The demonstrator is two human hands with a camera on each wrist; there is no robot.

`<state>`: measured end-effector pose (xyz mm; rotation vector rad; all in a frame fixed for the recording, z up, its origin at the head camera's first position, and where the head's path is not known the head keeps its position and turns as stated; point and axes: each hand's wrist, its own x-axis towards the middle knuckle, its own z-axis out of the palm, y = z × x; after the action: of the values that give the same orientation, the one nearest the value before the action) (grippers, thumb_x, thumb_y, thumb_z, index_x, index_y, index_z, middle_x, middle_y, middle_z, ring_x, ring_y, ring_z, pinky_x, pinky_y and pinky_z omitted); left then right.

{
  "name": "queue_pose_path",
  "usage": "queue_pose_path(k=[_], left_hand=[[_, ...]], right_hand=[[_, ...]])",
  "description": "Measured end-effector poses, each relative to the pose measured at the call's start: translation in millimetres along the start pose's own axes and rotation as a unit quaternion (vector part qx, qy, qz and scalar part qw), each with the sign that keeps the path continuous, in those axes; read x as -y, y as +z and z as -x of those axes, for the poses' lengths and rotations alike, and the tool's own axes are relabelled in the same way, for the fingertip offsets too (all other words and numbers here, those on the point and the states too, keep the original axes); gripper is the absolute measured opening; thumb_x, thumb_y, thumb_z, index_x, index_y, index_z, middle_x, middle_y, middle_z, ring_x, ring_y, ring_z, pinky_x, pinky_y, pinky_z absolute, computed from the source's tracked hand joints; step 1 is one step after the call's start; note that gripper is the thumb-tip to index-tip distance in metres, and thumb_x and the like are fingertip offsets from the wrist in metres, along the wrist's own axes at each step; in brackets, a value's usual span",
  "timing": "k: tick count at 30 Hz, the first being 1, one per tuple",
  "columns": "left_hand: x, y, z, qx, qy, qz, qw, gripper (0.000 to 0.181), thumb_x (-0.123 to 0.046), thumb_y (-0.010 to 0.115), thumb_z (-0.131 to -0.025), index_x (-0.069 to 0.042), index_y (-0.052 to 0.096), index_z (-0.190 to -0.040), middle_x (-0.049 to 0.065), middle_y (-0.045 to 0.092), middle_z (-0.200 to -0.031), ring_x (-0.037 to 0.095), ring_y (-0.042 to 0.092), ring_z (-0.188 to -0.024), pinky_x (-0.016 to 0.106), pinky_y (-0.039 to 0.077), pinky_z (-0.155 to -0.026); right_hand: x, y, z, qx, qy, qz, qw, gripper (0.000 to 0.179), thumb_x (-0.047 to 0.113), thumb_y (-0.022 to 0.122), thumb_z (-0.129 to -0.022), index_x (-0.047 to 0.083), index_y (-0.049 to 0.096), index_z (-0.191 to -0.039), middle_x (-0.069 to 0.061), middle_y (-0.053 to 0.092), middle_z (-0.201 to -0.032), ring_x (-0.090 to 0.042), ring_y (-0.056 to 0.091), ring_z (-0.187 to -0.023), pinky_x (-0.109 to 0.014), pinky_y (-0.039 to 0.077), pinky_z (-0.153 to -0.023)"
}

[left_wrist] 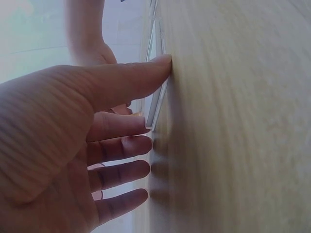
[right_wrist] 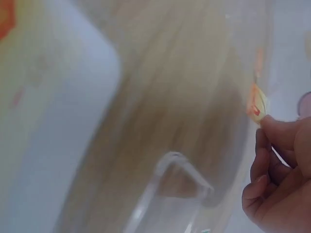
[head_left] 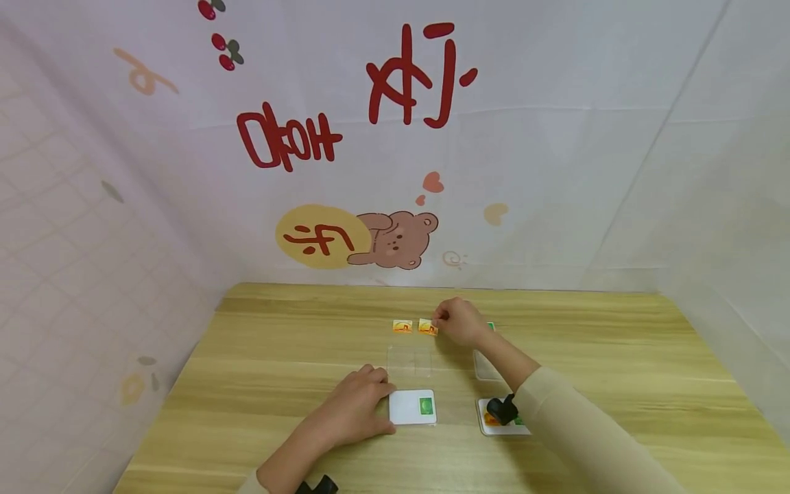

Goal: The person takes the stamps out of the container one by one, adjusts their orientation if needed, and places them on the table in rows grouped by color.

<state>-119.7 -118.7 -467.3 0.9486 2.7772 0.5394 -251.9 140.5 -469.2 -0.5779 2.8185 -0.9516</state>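
Observation:
My left hand (head_left: 361, 406) lies at the left end of a flat white card in a clear holder (head_left: 404, 407), which bears a small green stamp-like piece (head_left: 426, 406) on its right. In the left wrist view, thumb and forefinger grip opposite edges of the card holder (left_wrist: 157, 92), while the other fingers extend beside it over the table. Farther back, my right hand (head_left: 461, 322) pinches a small yellow-and-orange stamp-like piece (head_left: 427, 327) by its right edge. The right wrist view shows this piece (right_wrist: 256, 103) tilted up between thumb and forefinger. A similar orange piece (head_left: 402, 326) lies just left of it.
A clear, thin case (head_left: 409, 361) lies behind the white card. Another clear case (head_left: 485, 366) is partly under the right forearm, with a green piece (head_left: 491, 326) behind it. A white card with orange and green pieces (head_left: 494, 429) lies at right, partly covered by the wrist camera.

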Motion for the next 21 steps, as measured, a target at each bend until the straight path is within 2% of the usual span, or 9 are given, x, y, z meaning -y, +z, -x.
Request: queue_pose_path(k=[8, 21], left_hand=[[1.6, 0.4, 1.2, -0.003, 0.002, 0.002, 1.0, 0.052, -0.038, 0.091, -0.08, -0.008, 0.077, -0.12, -0.005, 0.062, -0.108, 0.011, 0.051, -0.097, 0.033, 0.048, -0.088], [3.5, 1.6, 0.3, -0.005, 0.004, 0.002, 1.0, 0.054, -0.039, 0.091, -0.079, -0.007, 0.076, -0.12, -0.004, 0.063, -0.109, 0.013, 0.051, -0.099, 0.034, 0.048, -0.089]], right_hand=[[1.5, 8.1, -4.0, 0.0, 0.035, 0.045, 0.9984, 0.011, 0.005, 0.074, -0.094, 0.008, 0.073, -0.083, 0.001, 0.067, -0.08, -0.016, 0.057, -0.073, -0.037, 0.052, -0.072], [0.1, 10.3, -6.8, 0.0, 0.055, 0.055, 0.997, 0.008, 0.012, 0.074, -0.097, 0.008, 0.073, -0.091, 0.0, 0.068, -0.084, -0.016, 0.061, -0.077, -0.04, 0.054, -0.077]])
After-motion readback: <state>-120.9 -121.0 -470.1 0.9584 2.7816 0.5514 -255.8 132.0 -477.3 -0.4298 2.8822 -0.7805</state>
